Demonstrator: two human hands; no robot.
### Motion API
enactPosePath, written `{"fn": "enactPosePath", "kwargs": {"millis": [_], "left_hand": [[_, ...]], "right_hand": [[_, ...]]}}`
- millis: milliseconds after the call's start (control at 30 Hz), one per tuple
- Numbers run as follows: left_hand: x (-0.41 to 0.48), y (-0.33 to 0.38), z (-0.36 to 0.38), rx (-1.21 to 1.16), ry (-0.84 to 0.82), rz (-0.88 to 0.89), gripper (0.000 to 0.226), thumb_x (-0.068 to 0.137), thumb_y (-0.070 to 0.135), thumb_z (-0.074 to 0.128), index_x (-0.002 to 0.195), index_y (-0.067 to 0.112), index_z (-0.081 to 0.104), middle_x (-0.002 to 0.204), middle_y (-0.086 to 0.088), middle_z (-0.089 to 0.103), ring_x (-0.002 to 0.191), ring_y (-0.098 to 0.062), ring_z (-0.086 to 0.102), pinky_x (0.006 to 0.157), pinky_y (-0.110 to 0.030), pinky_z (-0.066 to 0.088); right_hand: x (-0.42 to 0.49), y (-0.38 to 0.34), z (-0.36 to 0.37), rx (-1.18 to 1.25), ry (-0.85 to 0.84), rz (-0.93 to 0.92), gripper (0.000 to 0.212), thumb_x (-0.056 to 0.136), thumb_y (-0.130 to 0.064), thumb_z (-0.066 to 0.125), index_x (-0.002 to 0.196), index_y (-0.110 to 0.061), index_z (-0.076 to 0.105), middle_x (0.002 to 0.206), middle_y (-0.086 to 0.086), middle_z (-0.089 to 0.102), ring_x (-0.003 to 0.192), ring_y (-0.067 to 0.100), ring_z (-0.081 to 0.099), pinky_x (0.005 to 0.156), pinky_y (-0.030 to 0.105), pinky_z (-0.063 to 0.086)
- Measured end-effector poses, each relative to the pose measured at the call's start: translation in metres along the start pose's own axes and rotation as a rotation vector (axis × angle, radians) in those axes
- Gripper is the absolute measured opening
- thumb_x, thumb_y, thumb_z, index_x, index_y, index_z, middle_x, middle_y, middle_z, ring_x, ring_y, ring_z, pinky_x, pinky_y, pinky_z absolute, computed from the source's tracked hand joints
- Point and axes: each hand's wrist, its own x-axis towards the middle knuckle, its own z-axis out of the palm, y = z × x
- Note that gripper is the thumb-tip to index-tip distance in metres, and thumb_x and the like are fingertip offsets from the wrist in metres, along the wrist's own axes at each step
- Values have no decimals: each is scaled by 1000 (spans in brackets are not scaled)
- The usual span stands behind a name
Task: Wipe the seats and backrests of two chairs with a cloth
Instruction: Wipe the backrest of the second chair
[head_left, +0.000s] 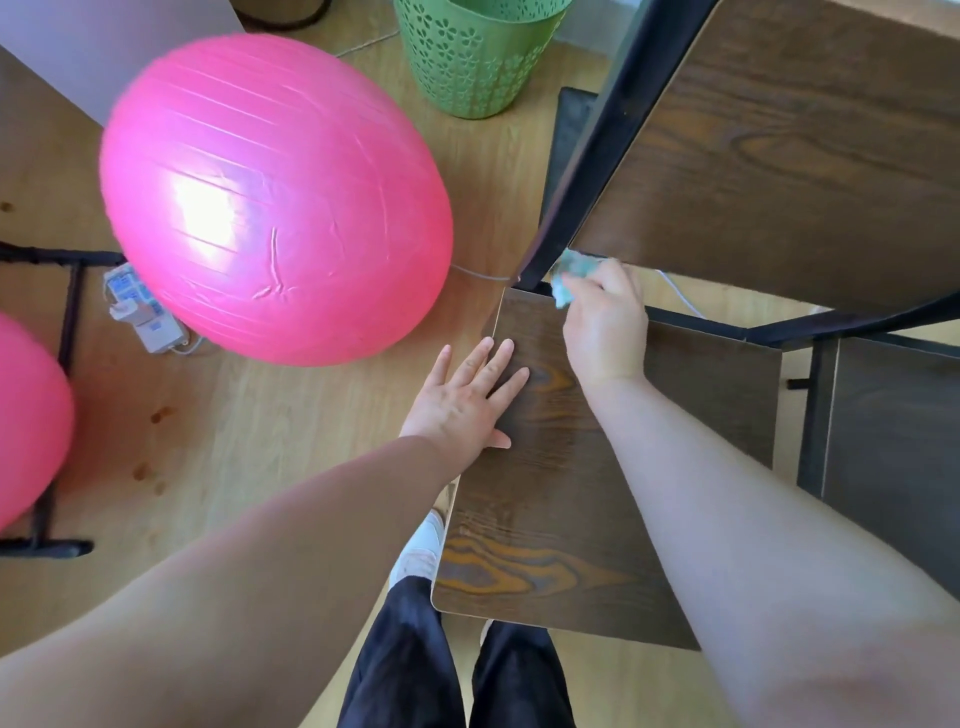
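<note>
Right hand clutches cloth at seat rear, left hand flat, empty; second chair likely unwiped.

This looks like a room in a home, a living or spare room; the floor beneath both hands is pale wood-look laminate; left of the left hand sits a large pink exercise ball, with part of a second pink ball farther left; beyond the hands stands a green plastic wastebasket with flower-shaped cutouts; a white power strip with its cord lies on the floor left of the hands, half under the ball; the dark wood-grain chair with a black metal frame, under the hands, is ordinary household furniture.
</note>
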Motion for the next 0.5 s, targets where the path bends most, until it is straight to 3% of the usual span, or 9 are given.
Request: {"fn": "enactPosePath", "kwargs": {"millis": [100,300,500], "left_hand": [[0,1,0,5,-10,-5,83,99,61,34,156,29,-16,161,-3,-31,149,-24,-26,121,-56,-3],[1,0,3,-7,-13,-4,82,99,61,35,156,30,-15,161,-3,-30,149,-23,-27,121,-56,-3],[2,1,1,10,-32,-3,82,99,61,33,155,29,-19,160,-3,-33,148,-23,-28,122,-55,-3]], "right_hand": [[-27,2,0,43,13,-108,29,84,6,67,110,-6,73,90,8,58,90,29,56,67,42,57],[-19,-21,-12,195,260,-257,25,95,0,55,112,-4,73,87,11,59,86,26,56,80,27,49],[-15,-10,2,192,214,-251,23,94,-4,58,111,-7,74,92,11,60,93,27,58,78,31,54]]}}
